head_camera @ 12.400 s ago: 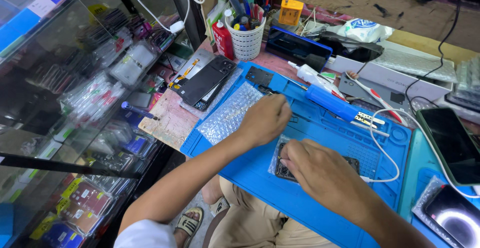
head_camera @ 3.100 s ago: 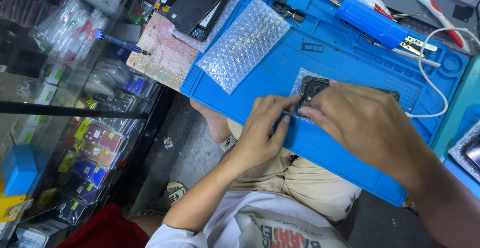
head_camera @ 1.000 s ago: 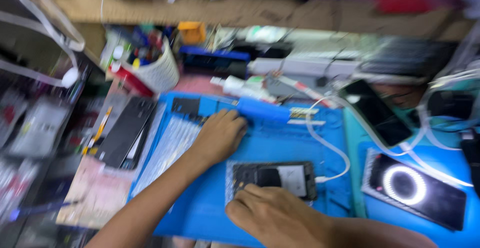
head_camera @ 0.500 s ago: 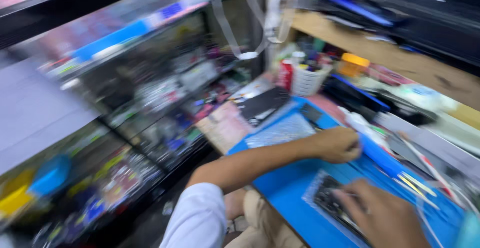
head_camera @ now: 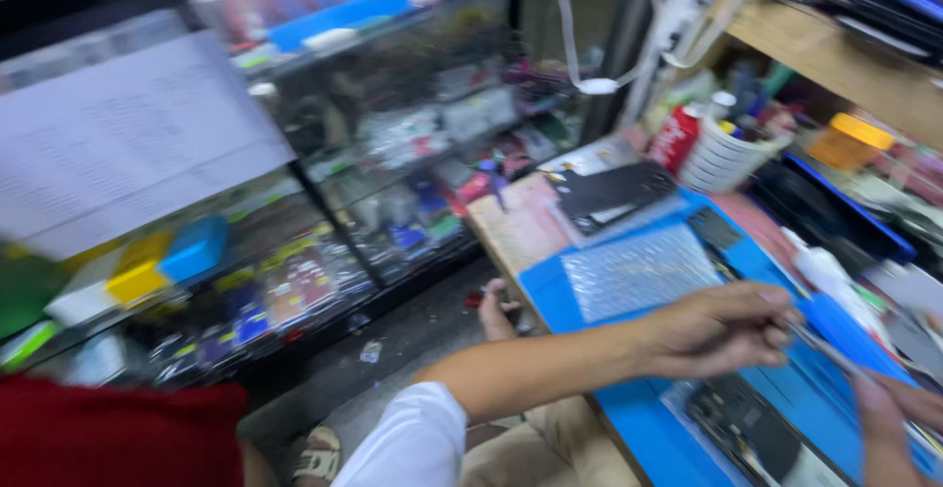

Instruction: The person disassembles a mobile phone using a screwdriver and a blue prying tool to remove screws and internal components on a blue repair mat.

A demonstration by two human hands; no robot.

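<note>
From the head camera, my left hand (head_camera: 722, 330) hovers over the smooth blue mat (head_camera: 550, 286), fingers pinched together on a thin metal tool (head_camera: 830, 350) that slants away to the right of my fingertips. The picture is smeared, so I cannot tell exactly what kind of tool it is. My right hand (head_camera: 899, 413) shows only partly at the corner; its fingertips touch the tool's far end, but whether they clamp it or just rest there I cannot tell.

Just below my left fingers lies one dark flat phone (head_camera: 742, 428), rectangular, lying flat on the mat. Just beyond my knuckles lies one sheet of bubble wrap (head_camera: 638, 271), clear and bumpy. Farther out past it sit one glossy black panel (head_camera: 609, 190), one white ribbed cup (head_camera: 722, 158) packed with pens, and one red can (head_camera: 673, 138) touching the cup's side. Well to the left of my forearm stands a glass display case (head_camera: 324, 192), its shelves crowded with small coloured packets.
</note>
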